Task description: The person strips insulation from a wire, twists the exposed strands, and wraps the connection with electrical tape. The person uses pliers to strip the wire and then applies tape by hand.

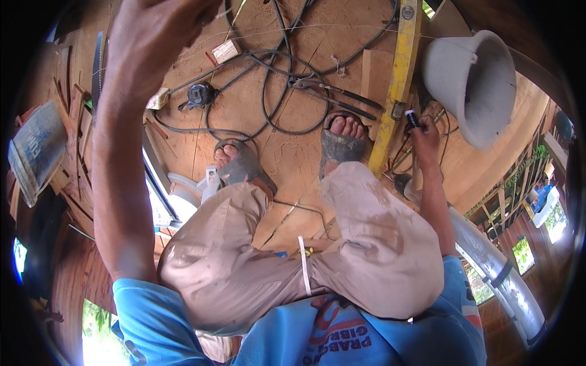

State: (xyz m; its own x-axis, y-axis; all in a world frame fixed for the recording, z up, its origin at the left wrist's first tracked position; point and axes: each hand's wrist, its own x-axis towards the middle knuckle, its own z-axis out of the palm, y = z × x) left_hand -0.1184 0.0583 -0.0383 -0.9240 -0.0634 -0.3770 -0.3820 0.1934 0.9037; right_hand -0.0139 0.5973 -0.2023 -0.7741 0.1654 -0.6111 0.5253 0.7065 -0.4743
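Note:
My left hand [152,36] is raised at the upper left, close to the camera. Its fingers run off the top edge, so their grip is hidden. At the right, my right hand [425,141] is closed round a short black cylinder with a pale end, perhaps a marker [412,118]. That hand is just right of a long yellow spirit level [390,110]. Left of the level, long-handled pincers [336,96] lie on the wooden floor near my sandalled foot. A dark tape measure [199,95] rests to the left, among loops of black cable [267,91].
A grey bucket [439,73] lies tipped at the upper right. Another bucket [39,149] stands among scrap wood at the far left, near a saw blade [97,70]. A small labelled block [226,50] is on the floor. A thin line crosses the top.

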